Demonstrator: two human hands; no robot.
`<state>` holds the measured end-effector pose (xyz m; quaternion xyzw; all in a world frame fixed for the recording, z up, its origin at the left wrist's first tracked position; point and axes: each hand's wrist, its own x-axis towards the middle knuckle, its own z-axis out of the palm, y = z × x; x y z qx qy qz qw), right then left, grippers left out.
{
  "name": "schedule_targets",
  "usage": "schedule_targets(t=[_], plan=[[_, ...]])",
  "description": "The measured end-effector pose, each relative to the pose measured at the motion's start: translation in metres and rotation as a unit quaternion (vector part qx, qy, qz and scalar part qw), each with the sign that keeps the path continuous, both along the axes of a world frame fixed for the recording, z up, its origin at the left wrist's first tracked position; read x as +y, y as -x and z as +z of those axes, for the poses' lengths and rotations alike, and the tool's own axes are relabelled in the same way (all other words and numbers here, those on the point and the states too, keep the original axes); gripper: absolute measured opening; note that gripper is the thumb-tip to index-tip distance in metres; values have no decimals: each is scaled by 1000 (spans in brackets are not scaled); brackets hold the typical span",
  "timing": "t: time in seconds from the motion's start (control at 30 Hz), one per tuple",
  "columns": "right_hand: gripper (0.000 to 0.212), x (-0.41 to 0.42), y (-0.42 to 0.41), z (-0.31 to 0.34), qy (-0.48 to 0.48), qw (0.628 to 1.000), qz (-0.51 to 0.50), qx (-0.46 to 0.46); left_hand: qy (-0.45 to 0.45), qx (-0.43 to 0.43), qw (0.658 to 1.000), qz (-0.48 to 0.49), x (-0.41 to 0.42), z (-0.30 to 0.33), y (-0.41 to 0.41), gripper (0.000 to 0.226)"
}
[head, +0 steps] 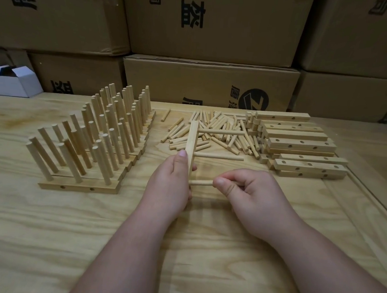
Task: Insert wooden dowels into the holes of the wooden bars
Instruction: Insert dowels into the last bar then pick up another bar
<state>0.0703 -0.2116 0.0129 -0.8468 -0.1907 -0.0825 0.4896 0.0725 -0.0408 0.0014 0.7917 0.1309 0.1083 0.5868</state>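
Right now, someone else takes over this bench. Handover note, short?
Left hand grips a bar upright; two dowels already stick out of it to the right.
Right hand pinches a third dowel at the bar's lowest hole; how deep it sits is hidden.
Done: finished bars standing at left on the table.
Left: loose dowels in the middle, empty bars stacked at right.

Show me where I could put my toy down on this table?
Bare wood shows along the table's near edge, on both sides of the arms, and at the far left beyond the finished bars. It's crowded in the middle back, where the loose dowels meet the stacked bars.
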Motion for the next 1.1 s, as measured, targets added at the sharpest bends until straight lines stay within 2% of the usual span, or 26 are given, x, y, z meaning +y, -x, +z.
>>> schedule_targets(t=[0.17,0.43,0.77,0.9,1.0,1.1], plan=[[15,-1,-1,-1,-12,999,-1,31,-13,-17,1000,4,-1,-2,-1,50],[12,5,0,-3,-37,999,4,24,-3,-33,999,3,0,-6,-4,51],[11,10,3,-1,24,999,7,-40,-4,-29,999,21,-1,-7,-7,52],[8,7,3,0,14,1000,11,-9,-24,-23,999,-5,-1,-6,-6,51],[21,7,5,1,11,1000,14,14,-26,-20,999,-12,0,-6,-4,52],[22,8,5,0,2,999,1,34,-29,-32,999,-5,-1,-6,-3,51]])
